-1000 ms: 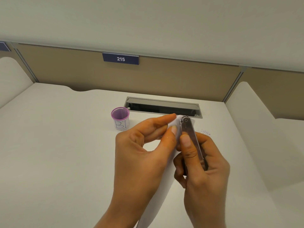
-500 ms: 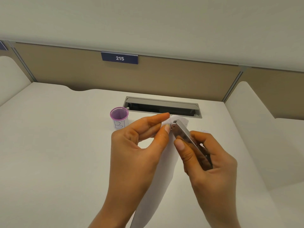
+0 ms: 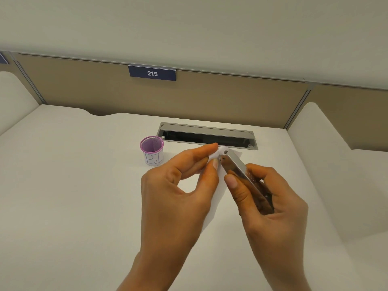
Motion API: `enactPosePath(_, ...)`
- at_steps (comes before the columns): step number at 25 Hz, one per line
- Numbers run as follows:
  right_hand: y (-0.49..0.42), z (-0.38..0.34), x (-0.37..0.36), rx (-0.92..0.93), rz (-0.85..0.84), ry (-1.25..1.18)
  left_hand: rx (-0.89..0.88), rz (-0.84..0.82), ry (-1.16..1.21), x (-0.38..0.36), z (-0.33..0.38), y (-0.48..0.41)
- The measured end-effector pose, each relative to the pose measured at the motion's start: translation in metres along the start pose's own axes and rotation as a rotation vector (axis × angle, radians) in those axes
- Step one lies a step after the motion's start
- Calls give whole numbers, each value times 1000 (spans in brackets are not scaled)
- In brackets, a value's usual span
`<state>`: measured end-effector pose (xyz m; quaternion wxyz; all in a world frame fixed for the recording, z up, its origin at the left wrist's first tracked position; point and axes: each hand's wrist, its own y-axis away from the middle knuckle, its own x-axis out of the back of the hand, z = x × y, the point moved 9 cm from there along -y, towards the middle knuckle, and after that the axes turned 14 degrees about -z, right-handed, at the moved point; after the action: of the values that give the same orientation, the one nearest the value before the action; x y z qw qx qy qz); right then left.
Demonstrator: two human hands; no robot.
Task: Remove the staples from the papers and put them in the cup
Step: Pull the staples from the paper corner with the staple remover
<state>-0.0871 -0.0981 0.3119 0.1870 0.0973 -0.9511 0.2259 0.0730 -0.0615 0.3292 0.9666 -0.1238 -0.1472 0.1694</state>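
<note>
My left hand [image 3: 176, 198] pinches the top corner of white papers [image 3: 216, 192] between thumb and forefinger, lifted above the desk. My right hand [image 3: 270, 204] grips a slim metal staple remover [image 3: 241, 171], its tip set against the pinched corner. The staple itself is too small to make out. A small purple mesh cup [image 3: 151, 150] with a white label stands upright on the desk, to the left of and beyond my left hand.
The white desk [image 3: 73, 185] has an open grey cable tray [image 3: 207, 135] set in it just behind the hands. Beige partition walls close the back and both sides, with a "215" plate [image 3: 152, 73] on the back panel.
The staple remover has tilted from pointing away to leaning left, its tip swinging to the paper corner. My right hand has shifted right and both hands sit slightly higher in view.
</note>
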Motion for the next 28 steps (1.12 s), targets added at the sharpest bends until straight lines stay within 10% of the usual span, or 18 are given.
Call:
enactPosePath(18, -6, 48, -39, -463, -330, -906, 176, -207, 275, -9, -40, -8)
enactPosePath(28, -40, 124, -15, -488, -83, -572, 297, -127, 434, -5, -79, -22)
